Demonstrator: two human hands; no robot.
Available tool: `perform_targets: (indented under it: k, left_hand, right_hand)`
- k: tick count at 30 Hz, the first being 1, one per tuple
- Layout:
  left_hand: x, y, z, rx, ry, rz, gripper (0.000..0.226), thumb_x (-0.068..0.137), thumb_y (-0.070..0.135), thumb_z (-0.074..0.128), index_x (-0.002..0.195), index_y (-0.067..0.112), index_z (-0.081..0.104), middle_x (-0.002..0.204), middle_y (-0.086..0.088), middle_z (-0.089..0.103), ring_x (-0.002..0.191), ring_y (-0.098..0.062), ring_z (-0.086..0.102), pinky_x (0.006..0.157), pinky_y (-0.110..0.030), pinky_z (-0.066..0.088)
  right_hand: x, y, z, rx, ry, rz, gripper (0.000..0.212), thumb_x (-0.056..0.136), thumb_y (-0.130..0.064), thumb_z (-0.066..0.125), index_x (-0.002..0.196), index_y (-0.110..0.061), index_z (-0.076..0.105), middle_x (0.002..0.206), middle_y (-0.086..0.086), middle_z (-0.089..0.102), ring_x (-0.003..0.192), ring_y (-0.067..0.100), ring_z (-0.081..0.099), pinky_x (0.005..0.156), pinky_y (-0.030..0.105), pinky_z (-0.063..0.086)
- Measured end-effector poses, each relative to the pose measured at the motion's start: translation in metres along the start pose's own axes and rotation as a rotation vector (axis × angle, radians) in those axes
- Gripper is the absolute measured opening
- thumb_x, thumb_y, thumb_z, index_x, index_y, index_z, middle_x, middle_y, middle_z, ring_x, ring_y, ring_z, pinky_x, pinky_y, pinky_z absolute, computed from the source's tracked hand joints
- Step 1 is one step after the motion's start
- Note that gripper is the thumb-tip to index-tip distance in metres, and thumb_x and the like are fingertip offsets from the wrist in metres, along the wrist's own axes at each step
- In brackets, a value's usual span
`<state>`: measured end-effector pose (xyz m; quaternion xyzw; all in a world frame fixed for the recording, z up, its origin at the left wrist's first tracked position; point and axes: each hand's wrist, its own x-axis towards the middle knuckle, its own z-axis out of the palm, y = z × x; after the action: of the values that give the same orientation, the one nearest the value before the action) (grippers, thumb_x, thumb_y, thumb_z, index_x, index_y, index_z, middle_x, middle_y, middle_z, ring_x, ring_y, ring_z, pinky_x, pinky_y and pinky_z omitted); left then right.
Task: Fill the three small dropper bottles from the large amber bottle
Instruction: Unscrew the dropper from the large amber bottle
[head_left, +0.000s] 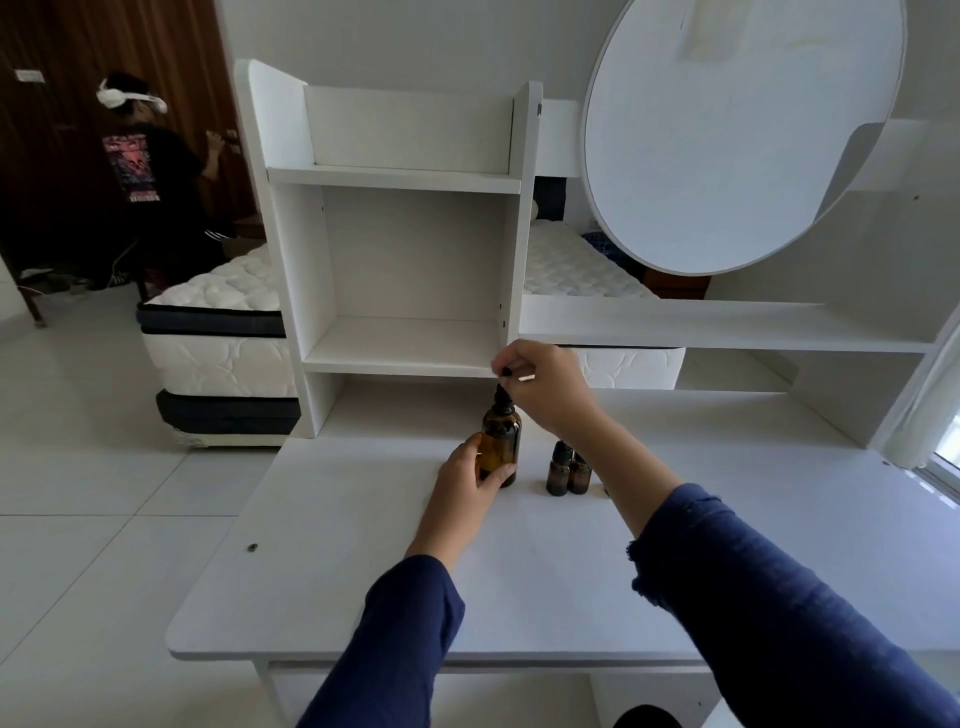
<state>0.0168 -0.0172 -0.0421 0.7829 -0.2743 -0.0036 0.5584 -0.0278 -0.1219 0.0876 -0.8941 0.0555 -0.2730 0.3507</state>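
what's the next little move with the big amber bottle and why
Probably lift the dropper straight up, clear of the large amber bottle. The right hand pinches its black bulb above the bottle's neck, while the left hand grips the bottle upright on the desk. The small dropper bottles stand just to its right, apparently with caps on.

bottle (500, 441): amber glass
dropper top (501, 396): black
small bottles (558, 477): dark amber, black caps
desk (363, 571): plain white
sleeves (395, 649): dark blue
mattress (218, 358): white quilted, dark bands
floor (78, 493): white tiles
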Motion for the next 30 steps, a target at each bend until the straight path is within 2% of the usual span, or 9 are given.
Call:
perform_targets:
  k: [3,7,15,20,23,26,30]
  left_hand:
    - [0.001,-0.001,0.000,0.014,0.002,-0.001,0.042,0.084,0.031,0.067,0.120,0.013,0.054,0.114,-0.003,0.064,0.104,-0.017,0.061,0.090,-0.028,0.049]
    - [0.001,-0.002,0.000,0.028,0.003,0.000,0.046,0.085,0.032,0.066,0.124,0.013,0.052,0.116,-0.003,0.063,0.106,-0.018,0.060,0.091,-0.029,0.049]
    - [0.001,-0.002,0.000,0.016,-0.006,0.008,0.043,0.085,0.031,0.066,0.123,0.013,0.053,0.115,-0.004,0.063,0.105,-0.018,0.060,0.091,-0.029,0.049]
    - [0.000,0.001,0.000,0.010,-0.019,0.029,0.037,0.087,0.028,0.065,0.119,0.014,0.054,0.113,-0.003,0.064,0.103,-0.016,0.061,0.087,-0.024,0.047]
    - [0.000,0.001,0.000,0.011,-0.018,0.030,0.037,0.087,0.027,0.064,0.120,0.013,0.054,0.112,-0.002,0.063,0.101,-0.016,0.060,0.087,-0.024,0.046]
    - [0.000,-0.001,0.001,0.011,-0.022,0.029,0.037,0.087,0.028,0.064,0.120,0.015,0.054,0.114,-0.003,0.064,0.104,-0.017,0.061,0.090,-0.028,0.048]
    - [0.000,-0.001,0.001,0.031,-0.017,0.034,0.036,0.088,0.027,0.063,0.119,0.014,0.054,0.114,-0.004,0.063,0.103,-0.017,0.060,0.088,-0.024,0.045]
  right_hand:
    - [-0.004,0.003,0.002,-0.019,-0.066,0.008,0.022,0.080,0.007,0.053,0.092,-0.006,0.067,0.099,0.007,0.068,0.088,0.013,0.061,0.068,0.007,0.045]
    - [-0.004,0.004,0.001,-0.005,-0.081,0.012,0.023,0.082,0.006,0.053,0.095,-0.007,0.067,0.102,0.007,0.067,0.088,0.011,0.059,0.067,0.005,0.045]
    - [-0.007,0.009,-0.005,-0.049,-0.107,0.032,0.033,0.085,0.003,0.052,0.114,-0.009,0.061,0.114,0.005,0.064,0.103,0.014,0.059,0.084,0.018,0.045]
    - [-0.009,0.017,-0.021,-0.139,-0.061,0.057,0.030,0.084,0.004,0.048,0.107,-0.008,0.064,0.107,0.007,0.066,0.094,0.016,0.062,0.082,0.018,0.047]
    - [-0.015,0.022,-0.034,-0.263,-0.155,0.064,0.026,0.083,0.004,0.050,0.102,-0.006,0.065,0.102,0.009,0.067,0.094,0.019,0.063,0.083,0.019,0.049]
    - [-0.021,0.025,-0.041,-0.389,-0.311,0.079,0.022,0.084,-0.002,0.056,0.104,-0.009,0.064,0.105,0.007,0.065,0.097,0.019,0.062,0.089,0.028,0.052]
    - [-0.028,0.028,-0.041,-0.484,-0.385,0.068,0.023,0.083,-0.006,0.061,0.104,-0.012,0.063,0.108,0.006,0.063,0.097,0.019,0.061,0.088,0.031,0.053]
